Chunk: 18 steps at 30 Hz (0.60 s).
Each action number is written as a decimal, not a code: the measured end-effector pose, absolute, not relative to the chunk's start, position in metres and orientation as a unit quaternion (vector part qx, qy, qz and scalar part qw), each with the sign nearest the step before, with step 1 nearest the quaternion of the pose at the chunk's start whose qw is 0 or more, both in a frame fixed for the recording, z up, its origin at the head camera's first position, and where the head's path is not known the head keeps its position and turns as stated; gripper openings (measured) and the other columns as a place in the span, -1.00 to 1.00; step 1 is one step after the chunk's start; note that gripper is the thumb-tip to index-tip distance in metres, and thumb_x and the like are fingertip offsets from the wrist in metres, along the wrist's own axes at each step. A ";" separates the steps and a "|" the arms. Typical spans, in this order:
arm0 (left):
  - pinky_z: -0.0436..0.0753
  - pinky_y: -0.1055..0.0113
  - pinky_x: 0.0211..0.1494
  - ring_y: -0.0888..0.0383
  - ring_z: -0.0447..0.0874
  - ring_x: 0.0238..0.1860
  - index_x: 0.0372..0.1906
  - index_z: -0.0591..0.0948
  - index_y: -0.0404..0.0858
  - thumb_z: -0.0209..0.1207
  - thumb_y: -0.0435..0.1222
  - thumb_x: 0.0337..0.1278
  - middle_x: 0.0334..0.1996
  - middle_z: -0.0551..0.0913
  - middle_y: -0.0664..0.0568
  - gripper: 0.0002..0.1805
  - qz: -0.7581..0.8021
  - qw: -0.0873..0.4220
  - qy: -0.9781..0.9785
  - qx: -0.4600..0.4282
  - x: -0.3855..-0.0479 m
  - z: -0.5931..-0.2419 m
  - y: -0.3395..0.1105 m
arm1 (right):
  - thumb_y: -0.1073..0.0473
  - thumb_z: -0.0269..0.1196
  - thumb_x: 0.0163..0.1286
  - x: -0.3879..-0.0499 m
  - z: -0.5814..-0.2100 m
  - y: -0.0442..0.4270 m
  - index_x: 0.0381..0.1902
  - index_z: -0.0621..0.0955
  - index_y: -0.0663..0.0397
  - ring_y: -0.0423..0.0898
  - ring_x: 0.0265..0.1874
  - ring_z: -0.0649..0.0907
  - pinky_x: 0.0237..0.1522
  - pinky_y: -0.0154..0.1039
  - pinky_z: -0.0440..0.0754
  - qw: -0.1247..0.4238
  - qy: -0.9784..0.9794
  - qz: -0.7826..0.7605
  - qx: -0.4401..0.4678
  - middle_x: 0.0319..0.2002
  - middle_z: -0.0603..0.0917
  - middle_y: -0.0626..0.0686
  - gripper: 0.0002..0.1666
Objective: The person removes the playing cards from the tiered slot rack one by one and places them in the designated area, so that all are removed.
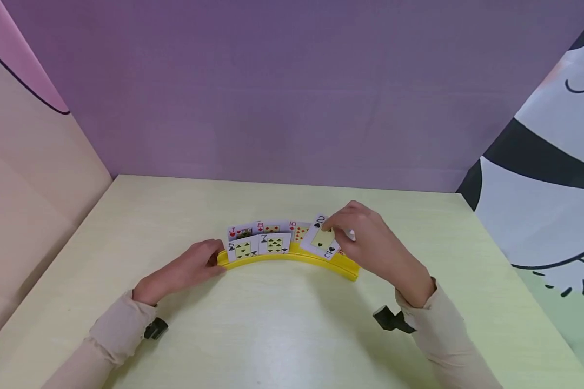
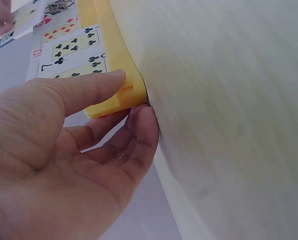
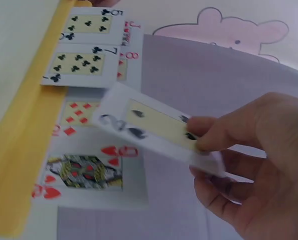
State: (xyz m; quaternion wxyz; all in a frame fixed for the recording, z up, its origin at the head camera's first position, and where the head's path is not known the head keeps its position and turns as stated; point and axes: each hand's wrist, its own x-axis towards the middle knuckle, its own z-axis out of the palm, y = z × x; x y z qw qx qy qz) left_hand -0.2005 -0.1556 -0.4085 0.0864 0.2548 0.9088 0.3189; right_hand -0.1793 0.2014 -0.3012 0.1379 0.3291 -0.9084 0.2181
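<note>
Presently, your right hand [image 1: 370, 237] holds the 2 [image 1: 313, 237] over the holder [image 1: 342, 266]

You pinch the 2, which is of spades, between the thumb and the fingers of your right hand. It is tilted, its face is visible, and it lies over the right half of the holder, partly covering the 10 [image 1: 299, 231] in the head view. Whether its lower edge touches the holder, I cannot tell.

Your left hand [image 1: 194, 265] grips the left end of the holder: the thumb presses on the front side, and the other fingers are curled at the end and under it.

The holder is yellow and curved, and it bows toward the far edge of the table [image 1: 272, 335]. It stands well apart from the table's left and right edges.

In its front row, toward the left end, are the 5 [image 1: 242, 250] and the 7 [image 1: 274, 243], both of clubs. Behind them are the J [image 1: 232, 233] and the 8 [image 1: 267, 226]; further to the right come the 10 and the Q [image 3: 86, 172]. Your right hand hides most of the Q from the head camera.

Beyond the far edge rises a purple wall [image 1: 292, 97].
</note>
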 end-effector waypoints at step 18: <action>0.35 0.38 -0.38 0.13 0.38 -0.34 -0.15 0.50 -0.33 0.32 -0.39 0.21 -0.38 0.48 0.04 -0.78 0.323 0.090 0.907 0.255 -0.203 -0.410 -0.155 | 0.45 0.29 0.29 -0.191 -0.284 0.252 -0.13 0.67 0.05 -0.22 -0.36 0.53 -0.20 -0.48 0.47 0.237 -0.877 0.312 0.277 -0.24 0.72 -0.03 -0.74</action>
